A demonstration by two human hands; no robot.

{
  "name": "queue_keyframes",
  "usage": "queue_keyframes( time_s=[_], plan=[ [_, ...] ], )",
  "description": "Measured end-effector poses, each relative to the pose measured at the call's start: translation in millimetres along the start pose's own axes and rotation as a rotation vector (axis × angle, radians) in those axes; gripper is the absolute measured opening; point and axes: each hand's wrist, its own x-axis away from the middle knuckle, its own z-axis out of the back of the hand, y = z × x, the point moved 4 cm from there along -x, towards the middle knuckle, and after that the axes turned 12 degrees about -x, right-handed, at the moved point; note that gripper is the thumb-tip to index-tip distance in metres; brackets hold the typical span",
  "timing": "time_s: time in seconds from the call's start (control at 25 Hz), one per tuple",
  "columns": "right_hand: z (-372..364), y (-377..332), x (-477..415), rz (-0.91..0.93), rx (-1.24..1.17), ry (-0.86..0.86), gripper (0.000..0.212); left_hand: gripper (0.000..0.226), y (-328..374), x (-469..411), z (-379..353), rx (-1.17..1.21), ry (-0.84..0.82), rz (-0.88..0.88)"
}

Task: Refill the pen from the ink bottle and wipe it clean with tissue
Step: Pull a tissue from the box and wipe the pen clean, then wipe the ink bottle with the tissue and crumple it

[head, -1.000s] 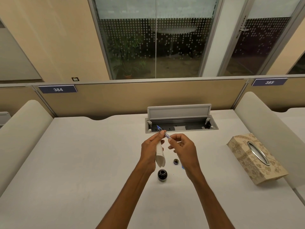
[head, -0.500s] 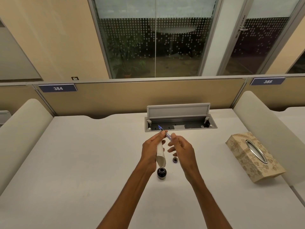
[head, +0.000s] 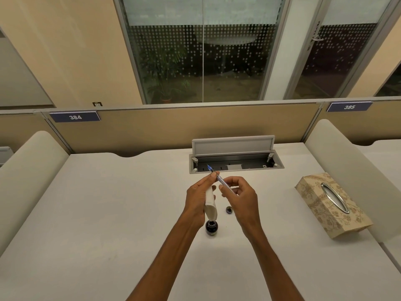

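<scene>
Holding pen [head: 219, 180] up over bench [head: 108, 213], blue nib pointing away. Pinching it near nib w/ left hand [head: 198, 197], folded tissue [head: 210, 205] clamped in same hand; gripping rear of barrel w/ right hand [head: 242, 199]. Dangling tissue end just above open ink bottle [head: 211, 228], cap [head: 229, 210] off beside it. Probably risking a dipped, ink-soaked tissue or a tipped bottle if lowered carelessly; also drips from nib.

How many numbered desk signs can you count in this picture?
2. The 384 sign sits on the partition near its top edge at left; the 385 sign sits at right. More may lie out of view.
</scene>
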Motion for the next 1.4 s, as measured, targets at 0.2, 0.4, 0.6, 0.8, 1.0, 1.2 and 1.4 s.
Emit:
queue_keyframes(
  time_s=[0.2, 0.4, 0.6, 0.8, 1.0, 1.2, 1.4],
  plan=[
    [-4.2, 3.8, -4.7, -0.133, -0.051, -0.037, 0.018, 0.020, -0.3, -0.8, -0.7, -0.004, 0.003, 0.009],
    [-1.2, -4.1, -3.4, 0.136, 0.147, -0.007, 0.016, 0.027, -1.6, -0.3, 2.9, -0.016, 0.028, 0.009],
    [-4.4, 2.5, -3.8, 0.042, 0.142, -0.048, 0.014, 0.033, -0.2, 2.7, 2.0, -0.048, 0.004, -0.030],
    [-3.0, 0.8, -6.0, -0.024, 0.150, -0.119, 0.017, 0.025, 0.2, 4.1, 2.8, -0.044, 0.009, -0.011],
    [1.1, 1.3, -9.7, 0.046, 0.278, -0.072, 0.025, 0.024, -4.8, 6.2, 2.2, -0.100, 0.030, -0.025],
    [4.5, 9.4, -8.4, 0.075, 0.329, -0.017, 0.019, 0.008, -6.9, 9.7, -2.8, -0.105, 0.025, -0.029],
    [8.5, 22.7, -8.0, 0.025, 0.325, 0.018, 0.020, 0.023, -12.7, 8.9, -2.9, -0.214, 0.004, -0.059]
  ],
)
